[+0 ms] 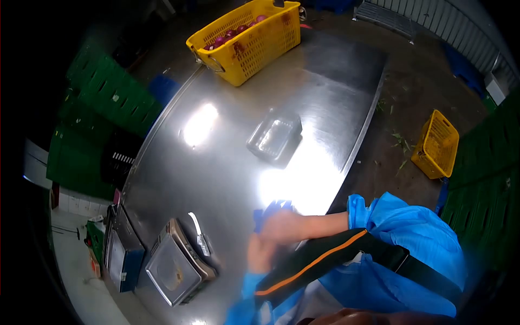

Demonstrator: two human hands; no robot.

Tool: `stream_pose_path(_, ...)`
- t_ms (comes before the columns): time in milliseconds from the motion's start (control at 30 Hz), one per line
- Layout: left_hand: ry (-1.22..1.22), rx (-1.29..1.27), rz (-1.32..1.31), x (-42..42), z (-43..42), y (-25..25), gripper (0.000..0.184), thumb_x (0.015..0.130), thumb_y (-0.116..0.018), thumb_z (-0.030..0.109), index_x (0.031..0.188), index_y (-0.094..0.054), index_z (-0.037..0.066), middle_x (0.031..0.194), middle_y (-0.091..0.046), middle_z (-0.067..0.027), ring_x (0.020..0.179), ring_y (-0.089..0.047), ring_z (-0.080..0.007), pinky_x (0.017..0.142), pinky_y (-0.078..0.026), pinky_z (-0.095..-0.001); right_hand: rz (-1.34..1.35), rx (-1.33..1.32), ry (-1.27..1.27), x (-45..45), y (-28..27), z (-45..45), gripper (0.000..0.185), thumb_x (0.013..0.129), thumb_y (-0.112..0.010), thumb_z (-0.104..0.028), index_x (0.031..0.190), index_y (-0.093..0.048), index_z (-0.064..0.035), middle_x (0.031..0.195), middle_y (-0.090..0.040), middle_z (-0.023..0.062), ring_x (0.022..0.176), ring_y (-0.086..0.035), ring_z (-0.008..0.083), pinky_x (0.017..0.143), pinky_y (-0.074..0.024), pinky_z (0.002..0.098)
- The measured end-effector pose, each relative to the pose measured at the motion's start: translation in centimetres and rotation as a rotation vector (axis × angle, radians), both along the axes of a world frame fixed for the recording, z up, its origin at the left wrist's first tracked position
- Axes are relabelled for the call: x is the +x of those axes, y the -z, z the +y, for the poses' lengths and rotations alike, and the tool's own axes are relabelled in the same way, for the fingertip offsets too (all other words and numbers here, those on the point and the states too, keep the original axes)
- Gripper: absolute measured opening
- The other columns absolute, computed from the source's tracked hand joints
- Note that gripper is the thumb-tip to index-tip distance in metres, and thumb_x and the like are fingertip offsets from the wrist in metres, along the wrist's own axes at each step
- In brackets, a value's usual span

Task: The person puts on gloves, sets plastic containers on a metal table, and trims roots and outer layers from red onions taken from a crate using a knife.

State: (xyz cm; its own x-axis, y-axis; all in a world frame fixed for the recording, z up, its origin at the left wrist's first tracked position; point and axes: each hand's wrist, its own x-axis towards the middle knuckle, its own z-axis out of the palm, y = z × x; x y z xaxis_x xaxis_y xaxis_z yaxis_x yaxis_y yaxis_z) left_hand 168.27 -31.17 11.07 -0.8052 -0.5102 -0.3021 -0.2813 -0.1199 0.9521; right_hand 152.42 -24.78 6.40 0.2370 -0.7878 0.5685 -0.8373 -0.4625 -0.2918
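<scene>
1. Head view, the hands: the right hand [280,227] and left hand [260,255] are close together over the metal table [216,168] – both blurred, so I cannot tell how wide the fingers stand or whether they grip.
2. Head view, the blue item [266,212]: it shows just beyond the right hand, seemingly against it (too smeared to say what it is).
3. Head view, around them: a clear plastic container [275,135] sits farther up the table; a scale [176,265] stands nearer the left hand – a white strip [199,235] lies beside it. A yellow crate [265,47] of purplish-red round produce [230,33] rests at the far end.
</scene>
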Motion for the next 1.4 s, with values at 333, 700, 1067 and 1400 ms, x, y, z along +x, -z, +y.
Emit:
stream_pose_path(333, -0.087, -0.121, 0.302, -3.2, -0.5, -1.4, 0.049, 0.096, -0.059, 0.038, 0.124, -0.057, -0.001, 0.114, -0.064, -0.0126, 0.104, -0.061, -0.0209, 0.093, -0.047, -0.0342, -0.015, -0.104, -0.013, -1.7, -4.4, 0.4, 0.006, 0.079, -0.065, -0.01, 0.081, -0.061, -0.0074, 0.071, -0.061, 0.0111, 0.07, -0.065, 0.025, 0.059, -0.051, 0.035)
stream_pose_path(700, -0.236, 0.686, 0.353, -17.2, 1.8, 1.8, 0.048, 0.099, -0.054, 0.032, 0.132, -0.05, -0.003, 0.126, -0.06, -0.0165, 0.112, -0.06, -0.028, 0.101, -0.045, -0.0396, -0.134, -0.09, -0.13, -12.9, -2.4, 1.9, 0.01, 0.083, -0.065, -0.011, 0.074, -0.061, -0.0085, 0.068, -0.061, 0.0079, 0.063, -0.064, 0.0208, 0.053, -0.0503, 0.0279)
stream_pose_path(1067, -0.584, 0.536, 0.489, -25.1, 0.6, -4.6, 0.04, 0.101, -0.048, 0.022, 0.134, -0.051, -0.002, 0.135, -0.055, -0.0139, 0.123, -0.053, -0.0262, 0.109, -0.039, -0.0393, -0.313, -0.241, -0.155, -24.8, -5.5, 1.7, 0.013, 0.083, -0.065, -0.012, 0.072, -0.058, -0.0109, 0.067, -0.054, 0.0044, 0.06, -0.058, 0.0193, 0.05, -0.0466, 0.03)
stream_pose_path(1400, -0.392, 0.354, 0.869, -29.9, 2.3, -8.1, 0.048, 0.104, -0.04, 0.033, 0.141, -0.046, 0.001, 0.143, -0.049, -0.0165, 0.132, -0.046, -0.0317, 0.116, -0.029, -0.0464, -0.394, -0.401, -0.246, -25.7, -8.3, 0.9, 0.018, 0.073, -0.068, -0.016, 0.074, -0.052, -0.0086, 0.066, -0.051, 0.0058, 0.06, -0.058, 0.0223, 0.049, -0.0461, 0.0348)
